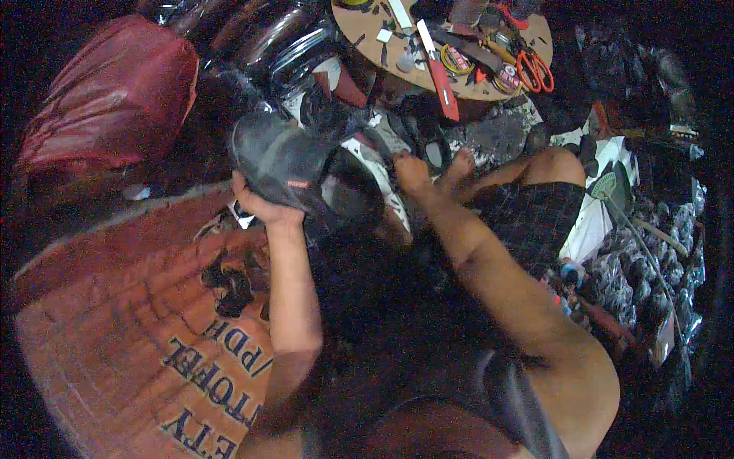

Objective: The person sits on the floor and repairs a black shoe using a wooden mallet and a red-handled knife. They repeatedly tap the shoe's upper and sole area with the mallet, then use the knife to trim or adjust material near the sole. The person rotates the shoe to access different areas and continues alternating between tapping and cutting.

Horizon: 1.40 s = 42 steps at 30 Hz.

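Observation:
My left hand (269,208) grips the near edge of a dark grey, rounded piece (279,153) with a small red label. The thumb lies along its left side, and the other fingers are hidden behind it. To the right, my right hand (413,172) is closed beside a grey strap-like piece (390,136); what its fingers hold, if anything, cannot be made out. Just right of that hand sits a dark oval piece with a lighter rim (436,151). A white-edged strip (375,172) lies between my two hands.
A round wooden table (367,38) at the back bears a red-handled knife (440,76), orange-handled scissors (535,71) and round tins. A red bag (115,92) stands far left, above an orange printed sack (138,321). Plastic-wrapped items (642,268) and a green swatter (605,186) lie right.

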Available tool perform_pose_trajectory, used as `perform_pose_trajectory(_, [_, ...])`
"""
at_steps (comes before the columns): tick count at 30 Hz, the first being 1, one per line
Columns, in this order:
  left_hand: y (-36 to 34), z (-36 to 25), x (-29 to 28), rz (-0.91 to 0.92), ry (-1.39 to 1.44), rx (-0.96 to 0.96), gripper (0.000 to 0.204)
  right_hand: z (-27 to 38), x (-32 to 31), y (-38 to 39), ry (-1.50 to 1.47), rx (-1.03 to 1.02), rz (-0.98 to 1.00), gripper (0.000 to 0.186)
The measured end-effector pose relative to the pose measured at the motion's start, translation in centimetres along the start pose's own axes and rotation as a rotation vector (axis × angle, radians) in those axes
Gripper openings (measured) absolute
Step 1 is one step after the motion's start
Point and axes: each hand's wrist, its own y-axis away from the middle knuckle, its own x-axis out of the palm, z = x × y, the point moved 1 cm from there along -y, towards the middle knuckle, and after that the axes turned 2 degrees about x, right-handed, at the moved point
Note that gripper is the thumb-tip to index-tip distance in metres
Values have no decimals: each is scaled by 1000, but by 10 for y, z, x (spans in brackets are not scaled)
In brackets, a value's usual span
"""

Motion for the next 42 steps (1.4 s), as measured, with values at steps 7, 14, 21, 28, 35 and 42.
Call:
perform_pose_trajectory(7, [1, -7, -12, -41, -114, -50, 66, 8, -85, 19, -189, 93, 72, 51])
perform_pose_trajectory(14, [6, -7, -29, -241, -489, 195, 65, -7, -219, 128, -675, 22, -160, 32])
perform_pose_trajectory(21, [5, -2, -28, -176, -376, 64, 67, -11, -267, 202, -1144, 182, -27, 33])
perform_pose_trajectory(28, [10, 17, 0, -228, -533, 105, 66, 11, -268, 201, -759, -24, 127, 43])
perform_pose_trajectory(35, [29, 50, 25, -287, -605, 121, 69, 46, -285, 197, -229, -211, 25, 73])
perform_pose_trajectory(42, [57, 77, 43, -194, -529, 48, 59, 52, -273, 189, -325, -306, -60, 64])
